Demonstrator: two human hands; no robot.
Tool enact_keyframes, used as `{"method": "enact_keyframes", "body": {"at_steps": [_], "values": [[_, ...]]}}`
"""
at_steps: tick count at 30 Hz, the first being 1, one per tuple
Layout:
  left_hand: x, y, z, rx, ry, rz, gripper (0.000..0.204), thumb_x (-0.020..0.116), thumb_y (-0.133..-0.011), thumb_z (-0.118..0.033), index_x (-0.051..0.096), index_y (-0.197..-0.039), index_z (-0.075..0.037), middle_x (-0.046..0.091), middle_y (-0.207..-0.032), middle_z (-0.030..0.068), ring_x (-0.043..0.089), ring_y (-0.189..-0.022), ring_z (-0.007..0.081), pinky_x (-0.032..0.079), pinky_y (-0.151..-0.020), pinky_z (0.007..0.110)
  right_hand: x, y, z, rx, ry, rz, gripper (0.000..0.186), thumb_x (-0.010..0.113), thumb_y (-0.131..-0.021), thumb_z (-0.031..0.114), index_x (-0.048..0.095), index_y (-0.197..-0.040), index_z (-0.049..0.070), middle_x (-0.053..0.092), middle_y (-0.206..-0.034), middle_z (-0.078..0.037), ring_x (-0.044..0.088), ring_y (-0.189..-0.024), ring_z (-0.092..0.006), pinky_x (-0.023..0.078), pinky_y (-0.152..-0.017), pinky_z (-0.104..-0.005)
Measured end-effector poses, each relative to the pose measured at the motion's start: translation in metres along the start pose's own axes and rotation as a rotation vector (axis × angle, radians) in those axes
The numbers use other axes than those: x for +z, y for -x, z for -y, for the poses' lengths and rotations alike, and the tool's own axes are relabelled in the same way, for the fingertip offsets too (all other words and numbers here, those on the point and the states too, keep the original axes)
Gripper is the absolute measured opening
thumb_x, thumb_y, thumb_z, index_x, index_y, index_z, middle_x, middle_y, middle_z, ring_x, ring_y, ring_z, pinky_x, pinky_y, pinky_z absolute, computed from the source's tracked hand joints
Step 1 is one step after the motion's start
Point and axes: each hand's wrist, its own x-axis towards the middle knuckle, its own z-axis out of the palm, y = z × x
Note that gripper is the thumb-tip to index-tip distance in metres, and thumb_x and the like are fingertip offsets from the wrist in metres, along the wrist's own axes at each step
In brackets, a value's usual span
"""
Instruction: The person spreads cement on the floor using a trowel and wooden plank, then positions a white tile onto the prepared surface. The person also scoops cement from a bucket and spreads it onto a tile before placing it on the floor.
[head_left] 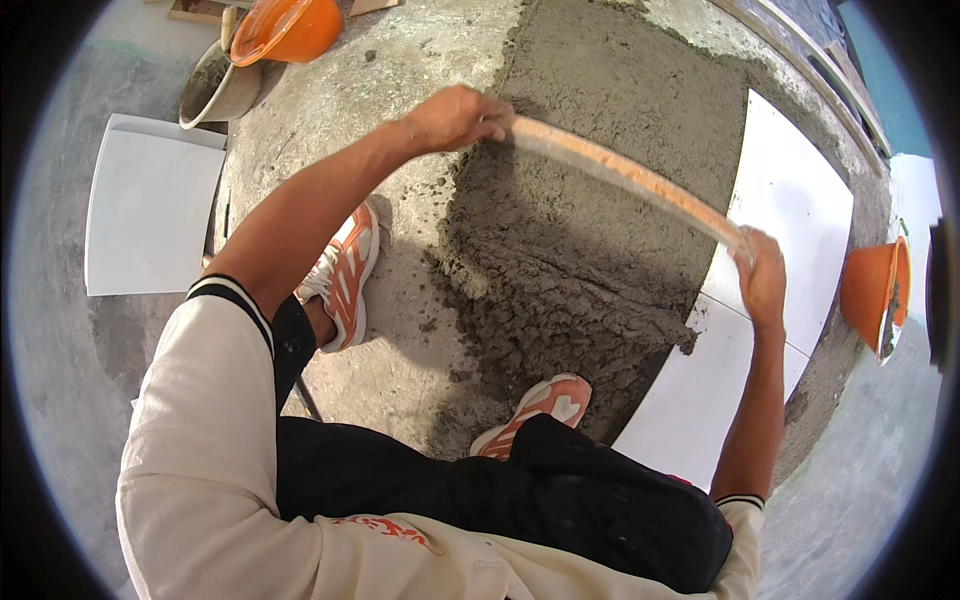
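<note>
Between my two hands spans a long wooden straightedge (620,172), its upper edge smeared with mortar. My left hand (455,118) is closed round its left end, and my right hand (762,275) grips the right end above the white floor tiles (795,190). Beneath the board lies a bed of wet grey mortar (640,90). Beyond the board the mortar looks fairly level; on my side it is rough and heaped, with a ragged front edge. Whether the board touches the mortar along its whole length, I cannot tell.
My shoes (350,285) stand beside the mortar. At the left are stacked white tiles (155,205), a grey bucket (222,95) and an orange basin (290,30). Another orange tub (872,290) sits right of the laid tiles. Long boards (820,75) lie at the far right.
</note>
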Motion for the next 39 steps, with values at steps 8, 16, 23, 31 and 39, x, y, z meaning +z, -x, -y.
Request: {"method": "enact_keyframes", "body": {"at_steps": [8, 16, 23, 31, 39], "values": [[0.032, 0.117, -0.048, 0.032, 0.075, 0.030, 0.026, 0.075, -0.093, -0.020, 0.074, -0.116, -0.007, 0.076, -0.113, 0.0129, 0.073, -0.103, 0.0303, 0.061, -0.094, 0.043, -0.008, 0.086, 0.051, 0.036, 0.024, 0.112, 0.033, 0.071, -0.093, 0.012, 0.067, -0.125, 0.001, 0.068, -0.124, -0.019, 0.060, -0.119, -0.0390, 0.046, -0.106, -0.0470], [-0.027, -0.008, 0.001, -0.055, -0.060, -0.122, 0.036, 0.073, -0.096, -0.024, 0.071, -0.128, -0.008, 0.076, -0.117, 0.0147, 0.074, -0.105, 0.0327, 0.057, -0.096, 0.046, 0.003, -0.033, 0.003, 0.035, 0.039, -0.088, 0.037, 0.072, -0.094, 0.016, 0.067, -0.128, 0.003, 0.068, -0.127, -0.017, 0.060, -0.121, -0.0372, 0.047, -0.106, -0.0467], [-0.019, -0.020, 0.004, -0.108, -0.088, -0.052, 0.041, 0.072, -0.097, -0.027, 0.069, -0.132, -0.007, 0.074, -0.121, 0.0171, 0.072, -0.107, 0.0356, 0.055, -0.095, 0.047, 0.001, -0.032, 0.001, 0.131, 0.077, -0.002, 0.039, 0.075, -0.092, 0.020, 0.068, -0.128, 0.006, 0.070, -0.128, -0.015, 0.061, -0.121, -0.0361, 0.047, -0.107, -0.0468], [0.003, 0.050, -0.038, -0.021, 0.047, -0.005, 0.034, 0.076, -0.093, -0.019, 0.073, -0.123, -0.003, 0.075, -0.114, 0.0198, 0.073, -0.102, 0.0363, 0.057, -0.091, 0.045, -0.003, 0.039, 0.030, 0.053, 0.062, 0.001, 0.031, 0.076, -0.090, 0.017, 0.071, -0.118, 0.006, 0.072, -0.117, -0.011, 0.063, -0.114, -0.0337, 0.049, -0.096, -0.0469], [0.019, 0.097, -0.061, 0.042, 0.029, -0.017, 0.032, 0.078, -0.090, -0.013, 0.073, -0.118, 0.002, 0.074, -0.117, 0.0199, 0.072, -0.103, 0.0384, 0.059, -0.089, 0.045, -0.006, 0.094, 0.056, 0.058, -0.002, 0.017, 0.031, 0.074, -0.089, 0.017, 0.069, -0.117, 0.005, 0.070, -0.117, -0.012, 0.062, -0.114, -0.0337, 0.048, -0.096, -0.0459]]}}
